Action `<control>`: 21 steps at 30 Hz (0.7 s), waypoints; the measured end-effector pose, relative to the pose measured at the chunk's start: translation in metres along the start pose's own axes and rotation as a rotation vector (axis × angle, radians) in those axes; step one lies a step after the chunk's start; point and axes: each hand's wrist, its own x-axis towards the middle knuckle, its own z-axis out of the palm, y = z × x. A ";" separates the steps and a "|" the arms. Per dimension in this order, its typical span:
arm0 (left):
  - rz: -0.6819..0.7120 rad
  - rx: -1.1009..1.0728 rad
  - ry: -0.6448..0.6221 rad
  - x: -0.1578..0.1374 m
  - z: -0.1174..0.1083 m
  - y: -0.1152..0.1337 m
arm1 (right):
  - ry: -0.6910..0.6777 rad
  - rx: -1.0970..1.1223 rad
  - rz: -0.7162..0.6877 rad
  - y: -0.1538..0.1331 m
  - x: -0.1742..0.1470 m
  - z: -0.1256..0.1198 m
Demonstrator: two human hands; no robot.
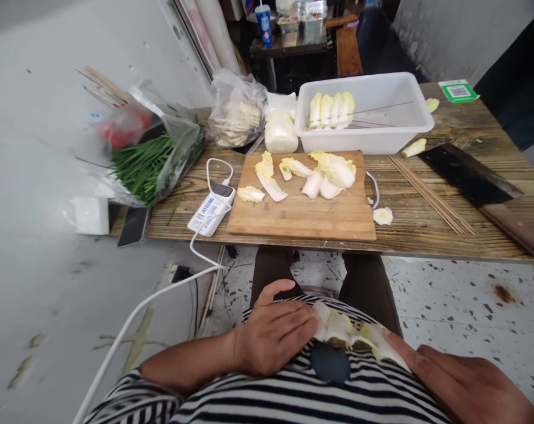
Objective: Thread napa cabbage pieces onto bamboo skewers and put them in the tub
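Note:
Close to my striped shirt, a row of pale cabbage leaves [341, 330] stretches between my two hands. My left hand [278, 333] grips the row's left end, fingers bent over it and thumb raised. At the other end, my right hand [452, 374] holds the leaf edge, its index finger laid along the white part. Whether a skewer runs through these leaves is hard to make out. Several loose cabbage leaves [332, 174] lie on the wooden cutting board [293, 221] beyond my hands. Inside the white plastic tub [364, 141] is a row of cabbage pieces [332, 110] on thin skewers.
Right of the board lie bare wooden skewers [432, 197], a cleaver [470, 174] and a cut cabbage base [383, 216]. To its left are a white power bank [211, 212] with a cable, a phone [133, 227] and bagged green chives [143, 165]. Another bag [235, 118] stands behind.

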 end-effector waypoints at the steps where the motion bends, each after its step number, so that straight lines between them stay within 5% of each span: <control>1: -0.003 0.003 -0.011 0.000 0.000 0.000 | -0.038 0.045 -0.007 0.001 0.001 0.000; 10: -0.099 0.063 0.026 0.014 -0.005 -0.006 | 0.055 0.042 -0.065 0.008 0.021 -0.016; 13: -0.230 0.158 0.188 0.020 -0.014 -0.007 | 0.198 -0.129 -0.109 0.013 0.025 -0.035; 15: -0.329 0.139 0.326 0.022 -0.016 -0.007 | 0.354 -0.296 -0.009 0.014 0.030 -0.042; 18: -0.556 -0.231 0.409 0.030 -0.006 -0.014 | 0.638 -0.543 0.169 0.017 0.049 -0.035; 21: -0.785 -0.995 0.455 0.049 0.020 -0.037 | 0.775 -0.575 0.113 0.029 0.078 -0.006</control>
